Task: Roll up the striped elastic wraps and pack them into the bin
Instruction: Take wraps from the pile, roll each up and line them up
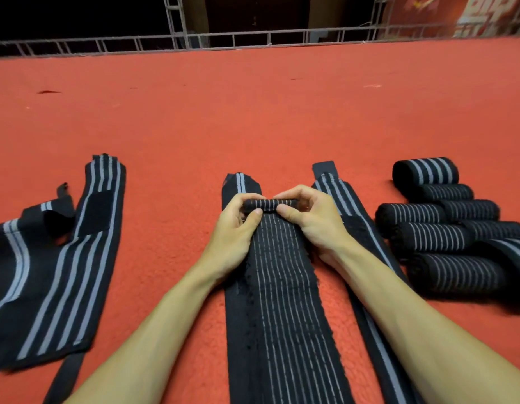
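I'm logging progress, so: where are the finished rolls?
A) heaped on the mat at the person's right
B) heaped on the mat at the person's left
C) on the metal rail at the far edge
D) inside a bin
A: the rolls lie heaped on the red mat at the right, while the left hand and right hand pinch the middle wrap; no bin shows.

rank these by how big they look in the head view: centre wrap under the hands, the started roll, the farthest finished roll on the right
1. centre wrap: largest by far, though nearest the camera.
2. farthest finished roll: fatter and wider despite being farther away.
3. started roll: smallest.
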A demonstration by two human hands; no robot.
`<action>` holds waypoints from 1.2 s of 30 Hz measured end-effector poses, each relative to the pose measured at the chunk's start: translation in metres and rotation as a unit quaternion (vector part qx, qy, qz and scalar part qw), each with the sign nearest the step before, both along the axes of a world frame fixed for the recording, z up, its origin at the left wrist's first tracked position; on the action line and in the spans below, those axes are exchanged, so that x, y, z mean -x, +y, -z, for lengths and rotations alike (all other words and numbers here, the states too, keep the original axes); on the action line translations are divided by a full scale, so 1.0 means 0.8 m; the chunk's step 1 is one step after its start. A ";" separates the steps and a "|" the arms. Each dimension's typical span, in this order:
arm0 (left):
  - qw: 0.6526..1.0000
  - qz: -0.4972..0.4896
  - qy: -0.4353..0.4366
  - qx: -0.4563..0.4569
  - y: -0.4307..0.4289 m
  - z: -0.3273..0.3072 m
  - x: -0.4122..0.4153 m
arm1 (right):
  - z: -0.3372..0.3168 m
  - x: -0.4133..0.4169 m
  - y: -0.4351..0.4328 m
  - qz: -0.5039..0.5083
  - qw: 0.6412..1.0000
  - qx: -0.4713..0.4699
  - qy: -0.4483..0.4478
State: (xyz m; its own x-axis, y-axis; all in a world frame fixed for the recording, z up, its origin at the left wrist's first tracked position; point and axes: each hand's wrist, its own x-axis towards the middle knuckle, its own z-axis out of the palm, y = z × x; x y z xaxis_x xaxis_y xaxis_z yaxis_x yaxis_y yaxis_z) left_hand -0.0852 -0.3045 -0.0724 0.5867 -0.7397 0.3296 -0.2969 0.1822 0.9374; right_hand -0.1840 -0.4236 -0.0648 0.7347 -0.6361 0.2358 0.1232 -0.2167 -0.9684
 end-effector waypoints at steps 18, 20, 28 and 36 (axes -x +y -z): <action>0.998 -0.003 0.061 -0.003 -0.004 0.002 -0.001 | 0.000 0.006 -0.002 -0.001 1.000 -0.029 0.011; 0.998 -0.043 0.042 -0.027 -0.005 0.000 0.002 | -0.002 0.009 0.001 -0.019 0.999 -0.046 -0.005; 0.998 -0.041 -0.017 -0.033 -0.002 -0.001 0.005 | -0.008 0.011 0.010 -0.046 0.995 -0.069 -0.061; 1.000 0.013 0.020 0.015 0.008 0.002 0.004 | -0.012 0.011 0.018 -0.031 0.999 -0.018 -0.015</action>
State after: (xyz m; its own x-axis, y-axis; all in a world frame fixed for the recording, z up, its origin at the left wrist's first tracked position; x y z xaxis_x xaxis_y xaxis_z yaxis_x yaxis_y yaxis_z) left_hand -0.0884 -0.2984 -0.0742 0.5816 -0.7442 0.3286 -0.2535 0.2179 0.9425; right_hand -0.1928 -0.4093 -0.0550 0.7659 -0.5978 0.2368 0.1649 -0.1733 -0.9710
